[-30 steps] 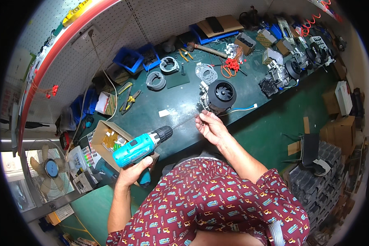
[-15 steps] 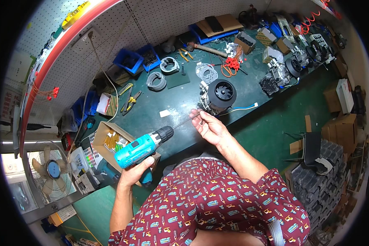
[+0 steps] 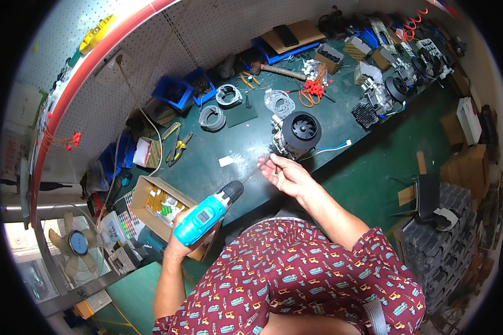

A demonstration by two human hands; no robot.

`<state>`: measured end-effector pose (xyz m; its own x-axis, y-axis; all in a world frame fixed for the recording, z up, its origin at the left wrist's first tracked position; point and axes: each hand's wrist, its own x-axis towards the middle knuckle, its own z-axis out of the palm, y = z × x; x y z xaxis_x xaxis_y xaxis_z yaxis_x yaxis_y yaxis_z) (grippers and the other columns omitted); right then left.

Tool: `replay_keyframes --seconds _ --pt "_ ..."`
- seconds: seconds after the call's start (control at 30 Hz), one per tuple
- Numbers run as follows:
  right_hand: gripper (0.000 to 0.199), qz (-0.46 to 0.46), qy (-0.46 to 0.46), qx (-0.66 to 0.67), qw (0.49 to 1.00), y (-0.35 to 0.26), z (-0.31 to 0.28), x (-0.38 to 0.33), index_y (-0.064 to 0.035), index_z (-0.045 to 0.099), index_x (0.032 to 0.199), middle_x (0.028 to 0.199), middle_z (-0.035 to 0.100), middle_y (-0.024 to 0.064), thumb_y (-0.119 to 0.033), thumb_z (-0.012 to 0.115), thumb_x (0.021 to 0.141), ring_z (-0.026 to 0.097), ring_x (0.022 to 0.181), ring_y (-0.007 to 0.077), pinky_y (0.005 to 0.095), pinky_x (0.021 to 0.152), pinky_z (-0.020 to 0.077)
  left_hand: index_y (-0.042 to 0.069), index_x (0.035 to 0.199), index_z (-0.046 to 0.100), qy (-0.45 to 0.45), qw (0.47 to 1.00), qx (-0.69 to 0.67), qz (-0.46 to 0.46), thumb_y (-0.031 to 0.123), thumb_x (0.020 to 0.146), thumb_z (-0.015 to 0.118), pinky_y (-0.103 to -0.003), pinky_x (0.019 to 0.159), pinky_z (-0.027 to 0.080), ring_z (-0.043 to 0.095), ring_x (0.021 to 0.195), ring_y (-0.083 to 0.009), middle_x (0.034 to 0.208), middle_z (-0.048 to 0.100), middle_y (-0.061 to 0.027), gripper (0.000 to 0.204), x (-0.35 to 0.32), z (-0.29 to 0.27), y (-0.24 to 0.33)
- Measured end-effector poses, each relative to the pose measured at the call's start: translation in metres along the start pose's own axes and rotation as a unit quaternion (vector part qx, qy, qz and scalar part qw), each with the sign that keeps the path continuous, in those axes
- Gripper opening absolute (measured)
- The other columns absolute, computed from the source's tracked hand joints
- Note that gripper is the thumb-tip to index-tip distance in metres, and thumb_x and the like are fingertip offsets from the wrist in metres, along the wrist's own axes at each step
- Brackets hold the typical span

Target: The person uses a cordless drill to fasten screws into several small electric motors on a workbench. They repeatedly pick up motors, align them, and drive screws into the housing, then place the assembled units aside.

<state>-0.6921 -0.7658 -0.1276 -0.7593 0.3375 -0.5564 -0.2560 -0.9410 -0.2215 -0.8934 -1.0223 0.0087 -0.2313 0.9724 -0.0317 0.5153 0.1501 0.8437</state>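
Observation:
My left hand (image 3: 177, 244) grips a teal cordless drill (image 3: 198, 222) with a black chuck. From the chuck a long thin bit (image 3: 252, 175) points up and right to the fingers of my right hand (image 3: 290, 177). That hand is closed in a pinch at the bit's tip, and a small dark screw-like piece (image 3: 276, 169) shows at its fingers. What exactly sits on the tip is too small to make out. Just beyond my right fingertips stands a metal blower unit (image 3: 300, 134) with a black fan wheel, a cable trailing from its right side.
An open cardboard box (image 3: 161, 200) with small packets stands left of the drill. Pliers (image 3: 180, 149), grey rings (image 3: 212, 118), blue bins (image 3: 174, 92) and a hammer (image 3: 285, 71) lie farther back on the green bench (image 3: 240, 148). More blower units (image 3: 381, 99) stand at right.
The drill has moved right and its chuck a little lower, with its body turned more steeply. My right hand stays pinched at the bit's tip near the blower unit.

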Motion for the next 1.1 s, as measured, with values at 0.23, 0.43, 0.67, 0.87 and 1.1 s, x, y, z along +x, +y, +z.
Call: replay_keyframes --seconds 0.23,0.43,0.67,0.87,1.1 --pt "0.010 -0.098 0.023 0.033 0.994 0.001 0.009 0.028 -0.0069 0.057 0.113 0.112 0.071 0.0163 -0.005 0.053 0.104 0.071 0.095 0.0235 0.0371 0.081 0.0613 0.004 0.111 0.075 0.070 0.993 -0.044 -0.089 0.015 0.088 0.083 -0.032 0.081 0.057 0.072 0.089 -0.0156 0.097 0.077 -0.0067 0.026 0.021 0.024 -0.027" --pt "0.017 -0.092 0.029 0.049 0.994 -0.001 0.003 0.032 -0.0081 0.051 0.120 0.115 0.070 0.0170 -0.003 0.053 0.103 0.070 0.094 0.0235 0.0380 0.082 0.0605 0.005 0.112 0.075 0.057 0.992 -0.062 -0.090 0.015 0.088 0.083 -0.031 0.081 0.057 0.071 0.088 -0.0147 0.098 0.077 -0.0059 0.028 0.042 0.022 -0.029" --pt "0.018 -0.120 0.085 -0.017 0.989 -0.010 -0.005 0.010 -0.0058 0.057 0.121 0.106 0.072 0.0155 -0.008 0.058 0.103 0.070 0.085 0.0201 0.0331 0.072 0.0602 0.006 0.115 0.075 -0.007 0.998 -0.012 -0.055 0.016 0.087 0.084 -0.031 0.084 0.056 0.071 0.091 -0.0153 0.100 0.076 -0.0051 0.031 0.065 0.000 -0.014" --pt "0.012 -0.197 0.175 -0.144 0.954 -0.029 -0.017 -0.004 -0.0043 0.065 0.110 0.090 0.073 0.0110 -0.011 0.062 0.102 0.058 0.059 0.0115 0.0243 0.048 0.0465 0.009 0.122 0.070 -0.161 0.968 0.193 0.018 0.014 0.083 0.083 -0.038 0.089 0.056 0.070 0.095 -0.0273 0.108 0.073 -0.0138 0.041 0.151 -0.046 0.078" --pt "0.014 -0.136 0.176 -0.118 0.968 -0.043 -0.024 -0.007 -0.0057 0.065 0.112 0.094 0.073 0.0117 -0.013 0.064 0.101 0.052 0.058 0.0093 0.0214 0.046 0.0423 0.004 0.115 0.070 -0.318 0.857 0.405 -0.017 0.028 0.083 0.079 -0.045 0.087 0.059 0.073 0.096 -0.0334 0.101 0.074 -0.0187 0.041 0.261 -0.018 0.174"
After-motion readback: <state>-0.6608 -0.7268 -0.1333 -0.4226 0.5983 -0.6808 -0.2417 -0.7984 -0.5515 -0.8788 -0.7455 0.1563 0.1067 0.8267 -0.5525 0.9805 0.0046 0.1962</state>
